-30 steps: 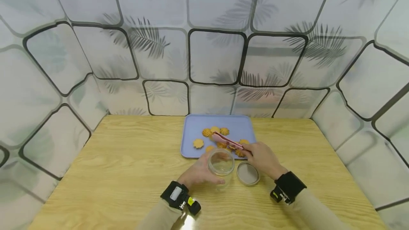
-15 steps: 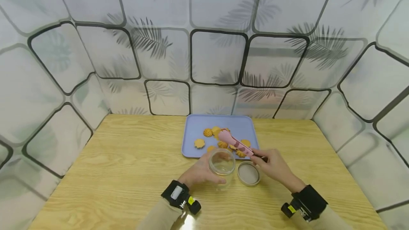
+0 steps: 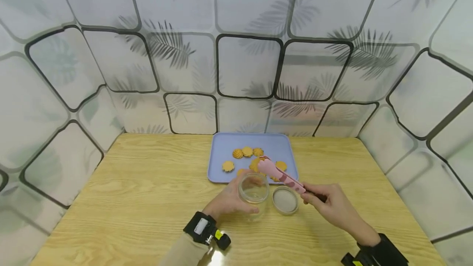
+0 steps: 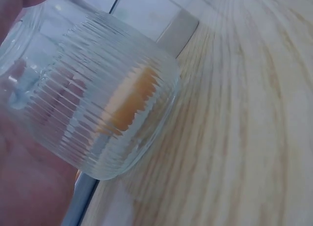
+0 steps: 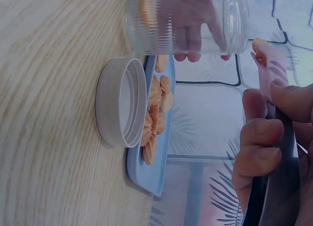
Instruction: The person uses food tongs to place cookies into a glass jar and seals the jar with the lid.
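My left hand [image 3: 230,201] grips a clear ribbed glass jar [image 4: 117,89], holding it upright with its mouth uncovered. Through the glass near the jar's base, an orange-brown cookie shape shows in both wrist views. Tongs [image 3: 284,178] with pink heads and dark handles are in my right hand [image 3: 334,208], fingers and thumb curled round the handles. Between the tongs' tips a small cookie [image 5: 260,49] is pinched, up at about the height of the jar's mouth. The tips are just beyond and to the right of the jar in the head view.
A blue tray [image 3: 218,147] holding several cookies [image 3: 228,166] stands at the back of the wooden table [image 3: 148,192], by the patterned curtain [image 3: 247,65]. Beside the jar, a round pale lid [image 5: 110,103] lies with its inner side up.
My right hand has drawn back from the tray, toward me and to the right, lifting the tongs with a cookie in them. The left hand and jar have stayed almost in place.
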Motion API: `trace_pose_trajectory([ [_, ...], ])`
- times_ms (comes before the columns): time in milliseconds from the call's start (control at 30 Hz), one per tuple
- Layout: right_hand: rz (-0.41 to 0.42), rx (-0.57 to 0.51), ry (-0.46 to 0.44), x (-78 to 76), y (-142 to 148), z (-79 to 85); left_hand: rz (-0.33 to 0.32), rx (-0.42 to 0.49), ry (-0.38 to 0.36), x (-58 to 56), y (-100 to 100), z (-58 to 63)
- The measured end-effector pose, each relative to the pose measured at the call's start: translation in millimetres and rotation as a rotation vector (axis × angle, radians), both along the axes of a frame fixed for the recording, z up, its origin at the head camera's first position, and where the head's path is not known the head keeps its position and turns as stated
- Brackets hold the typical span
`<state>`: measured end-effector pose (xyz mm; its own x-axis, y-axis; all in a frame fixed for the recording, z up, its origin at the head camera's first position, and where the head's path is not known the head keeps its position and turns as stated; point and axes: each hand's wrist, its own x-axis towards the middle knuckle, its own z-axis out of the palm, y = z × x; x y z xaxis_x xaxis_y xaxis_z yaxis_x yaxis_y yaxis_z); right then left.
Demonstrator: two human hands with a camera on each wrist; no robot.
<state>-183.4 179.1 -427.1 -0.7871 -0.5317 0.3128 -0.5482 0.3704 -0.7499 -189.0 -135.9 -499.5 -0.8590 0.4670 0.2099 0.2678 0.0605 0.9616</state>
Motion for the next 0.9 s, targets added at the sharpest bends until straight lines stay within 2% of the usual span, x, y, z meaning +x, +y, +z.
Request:
trace_pose_trajectory([
  [167, 0.033, 0.006, 0.044, 6.0, 2.7, 0.0, 0.005, 0.012, -0.058, 1.5, -0.7, 1.3],
  [400, 0.066, 0.038, 0.138, 9.6, 3.3, -2.6, 0.046, 0.014, -0.110, 3.8, -6.0, -0.2],
  [600, 0.090, 0.059, 0.173, 9.9, -0.8, 1.7, 0.041, 0.090, -0.165, 10.1, -9.5, -0.4],
  [667, 0.096, 0.064, 0.189, 10.2, -1.0, 2.6, 0.029, 0.109, -0.148, 10.3, -9.5, -0.8],
  [900, 0.100, 0.078, 0.237, 10.7, 2.5, 1.4, -0.061, 0.163, -0.020, 3.7, -5.6, -2.8],
])
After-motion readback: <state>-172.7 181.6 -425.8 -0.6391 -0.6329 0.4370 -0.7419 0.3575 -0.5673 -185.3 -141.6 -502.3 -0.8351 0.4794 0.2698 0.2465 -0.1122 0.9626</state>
